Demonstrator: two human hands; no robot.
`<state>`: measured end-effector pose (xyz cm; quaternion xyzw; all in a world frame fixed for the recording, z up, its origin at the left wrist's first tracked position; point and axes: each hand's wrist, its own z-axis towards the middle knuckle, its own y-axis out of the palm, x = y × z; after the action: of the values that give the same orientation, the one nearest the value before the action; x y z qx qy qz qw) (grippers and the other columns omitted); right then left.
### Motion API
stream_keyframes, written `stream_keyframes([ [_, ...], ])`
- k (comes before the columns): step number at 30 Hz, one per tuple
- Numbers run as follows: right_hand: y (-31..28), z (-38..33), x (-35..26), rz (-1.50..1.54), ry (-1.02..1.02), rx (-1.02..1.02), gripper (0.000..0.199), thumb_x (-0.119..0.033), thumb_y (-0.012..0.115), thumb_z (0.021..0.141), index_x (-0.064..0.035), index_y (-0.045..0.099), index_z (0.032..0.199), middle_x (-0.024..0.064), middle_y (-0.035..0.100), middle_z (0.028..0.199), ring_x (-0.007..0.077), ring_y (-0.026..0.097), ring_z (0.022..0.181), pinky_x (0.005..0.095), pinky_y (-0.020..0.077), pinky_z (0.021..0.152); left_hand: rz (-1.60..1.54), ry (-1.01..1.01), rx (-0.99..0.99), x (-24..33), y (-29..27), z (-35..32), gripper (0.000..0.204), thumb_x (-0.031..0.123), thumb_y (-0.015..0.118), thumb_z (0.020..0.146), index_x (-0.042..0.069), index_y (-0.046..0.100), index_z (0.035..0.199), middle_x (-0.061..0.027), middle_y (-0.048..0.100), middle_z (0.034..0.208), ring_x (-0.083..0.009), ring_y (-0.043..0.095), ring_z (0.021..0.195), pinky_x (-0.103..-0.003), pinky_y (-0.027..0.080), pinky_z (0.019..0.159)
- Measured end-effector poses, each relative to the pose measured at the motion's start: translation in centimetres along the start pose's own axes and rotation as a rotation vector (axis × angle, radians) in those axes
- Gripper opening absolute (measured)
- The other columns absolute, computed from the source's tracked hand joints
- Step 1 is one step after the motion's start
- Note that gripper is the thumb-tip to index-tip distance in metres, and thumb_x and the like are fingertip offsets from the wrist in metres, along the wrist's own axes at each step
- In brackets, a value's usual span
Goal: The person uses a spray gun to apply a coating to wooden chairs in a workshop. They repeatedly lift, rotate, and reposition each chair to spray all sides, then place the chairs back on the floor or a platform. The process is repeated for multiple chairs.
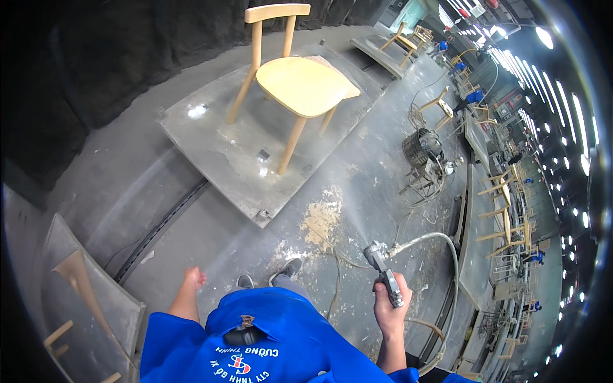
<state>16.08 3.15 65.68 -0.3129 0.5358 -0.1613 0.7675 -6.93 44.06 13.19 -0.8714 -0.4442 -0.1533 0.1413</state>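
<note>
1. Below and left of the wooden chair (303, 86), the left grip (193, 278) has curled fingers and nothing visible in it; how wide or narrow it is, I cannot tell. It is best held clear of the spray.
2. Beneath the chair lies a platform (207, 143): flat, grey, scuffed, metal-looking.
3. The chair stands upright on it, with a smooth pale seat, rounded legs and 1 curved backrest; even, overlapping passes should suit these shapes.
4. Below and right of the chair, faint mist (361, 228) leaves the metal spray gun (382, 263), wrapped firmly by the right grip (391, 313). A square aim and steady distance should limit runs.
5. Farther right of the chair, a pale, flexible hose (438, 235) arcs; its slack should stay off the legs.
</note>
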Motion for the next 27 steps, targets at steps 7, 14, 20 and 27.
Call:
stream_keyframes([
  [7,3.0,2.7,-1.5,0.068,-0.174,-0.048,0.029,-0.019,0.082,0.084,-0.0006,0.064,0.098,0.0082,0.066,0.072,0.0148,0.063,0.063,0.0277,0.0488,0.059,-0.079,-0.065,0.025,-1.4,-2.7,0.6,0.04,0.034,0.044,0.105,0.001,0.051,0.126,-0.0183,0.067,0.099,-0.03,0.066,0.073,-0.045,0.051,0.059],
  [14,4.7,8.0,-2.8,0.129,-0.265,-0.037,0.028,-0.018,0.081,0.085,-0.0003,0.064,0.097,0.0086,0.066,0.072,0.0149,0.064,0.063,0.0272,0.0487,0.059,-0.17,-0.102,0.102,-4.3,-3.5,0.1,0.033,0.021,0.043,0.099,-0.002,0.05,0.122,-0.0229,0.066,0.098,-0.0337,0.066,0.073,-0.049,0.052,0.06],
  [20,4.1,15.5,-4.0,0.24,-0.46,0.074,0.033,-0.025,0.079,0.089,0.0012,0.062,0.099,0.0069,0.066,0.072,0.013,0.063,0.063,0.0268,0.0492,0.059,-0.267,-0.088,0.072,-3.2,-4.0,0.4,0.034,0.02,0.044,0.097,0.001,0.048,0.125,-0.0236,0.066,0.097,-0.034,0.065,0.071,-0.048,0.051,0.056],
  [27,5.1,23.0,-3.4,0.201,-0.413,-0.061,0.029,-0.021,0.079,0.088,0.0004,0.062,0.098,0.0063,0.066,0.072,0.0125,0.062,0.062,0.0262,0.0491,0.059,-0.312,0.077,0.124,1.3,-1.7,-1.1,0.038,0.028,0.046,0.099,0.0,0.053,0.124,-0.0204,0.067,0.107,-0.031,0.067,0.083,-0.046,0.055,0.067],
])
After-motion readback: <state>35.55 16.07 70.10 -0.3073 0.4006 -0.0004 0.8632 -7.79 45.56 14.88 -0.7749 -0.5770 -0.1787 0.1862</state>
